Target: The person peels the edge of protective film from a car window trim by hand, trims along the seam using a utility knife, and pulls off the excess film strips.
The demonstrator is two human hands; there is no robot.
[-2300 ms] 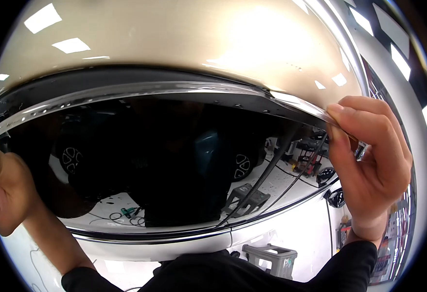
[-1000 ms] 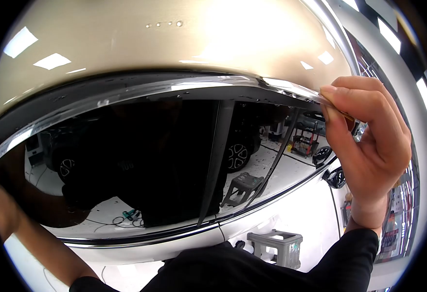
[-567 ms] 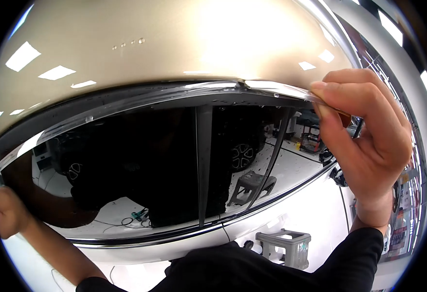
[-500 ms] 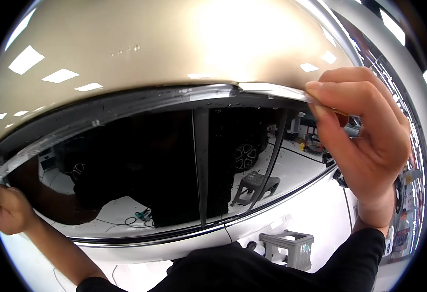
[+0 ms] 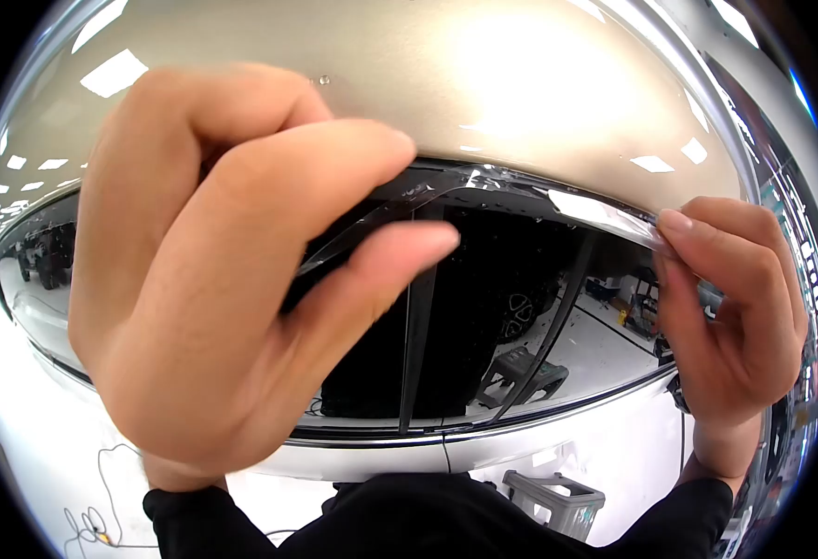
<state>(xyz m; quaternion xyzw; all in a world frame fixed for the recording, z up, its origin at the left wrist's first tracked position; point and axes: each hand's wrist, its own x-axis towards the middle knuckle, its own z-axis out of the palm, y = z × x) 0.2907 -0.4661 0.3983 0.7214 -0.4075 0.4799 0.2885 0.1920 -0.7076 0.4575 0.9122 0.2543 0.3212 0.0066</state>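
A strip of clear film (image 5: 605, 216) runs along the upper window trim of a car, glossy at the right and wrinkled near the middle. Its right part is pinched between the thumb and fingers of my right hand (image 5: 743, 298). My left hand (image 5: 213, 270) is large in the view, close to the camera in front of the window's upper edge. Thumb and forefinger are spread apart there, and nothing shows gripped between them. Behind that hand the film's left portion is partly hidden. Dark side glass (image 5: 483, 279) lies below the strip.
The beige roof (image 5: 400, 84), with a few water drops, fills the top. White door panels (image 5: 353, 458) are below the glass. A grey step stool (image 5: 558, 503) stands on the floor at lower right, and a thin cable (image 5: 106, 494) lies at lower left.
My left hand has let go of the strip's far-left end and come rightward, nearer the camera, its thumb and forefinger now apart. My right hand keeps its pinch. The view has shifted left.
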